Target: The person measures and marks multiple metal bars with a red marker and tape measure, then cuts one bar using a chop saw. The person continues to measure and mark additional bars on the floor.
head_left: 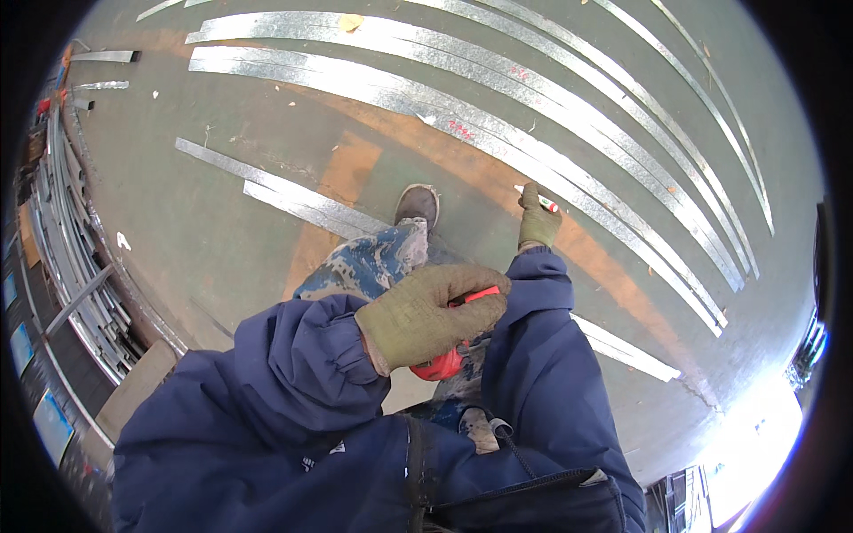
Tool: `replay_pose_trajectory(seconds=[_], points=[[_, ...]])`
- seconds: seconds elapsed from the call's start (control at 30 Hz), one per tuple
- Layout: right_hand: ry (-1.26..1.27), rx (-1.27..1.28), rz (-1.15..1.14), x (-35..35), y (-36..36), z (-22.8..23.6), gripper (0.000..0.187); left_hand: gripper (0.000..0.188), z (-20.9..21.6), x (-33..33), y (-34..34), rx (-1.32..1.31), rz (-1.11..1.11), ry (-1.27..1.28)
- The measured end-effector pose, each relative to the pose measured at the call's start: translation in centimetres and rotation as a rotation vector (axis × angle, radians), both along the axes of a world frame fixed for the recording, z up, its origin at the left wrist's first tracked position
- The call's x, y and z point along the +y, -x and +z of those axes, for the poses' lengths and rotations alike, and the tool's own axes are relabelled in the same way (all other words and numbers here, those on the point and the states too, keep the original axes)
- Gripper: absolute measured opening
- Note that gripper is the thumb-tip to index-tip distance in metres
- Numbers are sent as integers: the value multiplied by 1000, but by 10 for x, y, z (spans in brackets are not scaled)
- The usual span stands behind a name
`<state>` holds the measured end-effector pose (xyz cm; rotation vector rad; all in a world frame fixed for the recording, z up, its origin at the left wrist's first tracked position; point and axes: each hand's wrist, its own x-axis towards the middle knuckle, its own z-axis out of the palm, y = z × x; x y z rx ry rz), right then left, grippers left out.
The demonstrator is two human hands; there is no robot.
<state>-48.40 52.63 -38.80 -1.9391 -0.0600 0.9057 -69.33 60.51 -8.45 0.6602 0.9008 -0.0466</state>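
My left hand (pixel 425 315), in an olive work glove, is closed around a red tape measure (pixel 444 362) held close to my body at knee height. Farther out, my gloved right hand (pixel 537 222) grips a white marker pen (pixel 538 201) with its tip near a long galvanized metal strip (pixel 498 133) lying on the floor. Both arms wear dark blue jacket sleeves. Between my hands are my camouflage trouser leg (pixel 369 262) and my shoe (pixel 418 206), which rests on a shorter metal strip (pixel 293 200).
Several long metal strips (pixel 640 107) lie side by side across the green floor with orange painted patches (pixel 351 164). A stack of metal profiles (pixel 75 266) runs along the left edge. Bright light falls on the floor at lower right.
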Motion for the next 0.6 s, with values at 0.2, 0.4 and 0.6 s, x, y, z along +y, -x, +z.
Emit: replay_pose_trajectory(seconds=[0.2,0.4,0.6], points=[[105,-145,135,18,-49,-4,31,35,11,7,10,37,-44,-69],[-1,-105,144,28,-51,24,24,34,1,-13,18,121,1,-6],[-62,-8,87,33,-33,34,28,34,-6,-32,25,142,17,-58]])
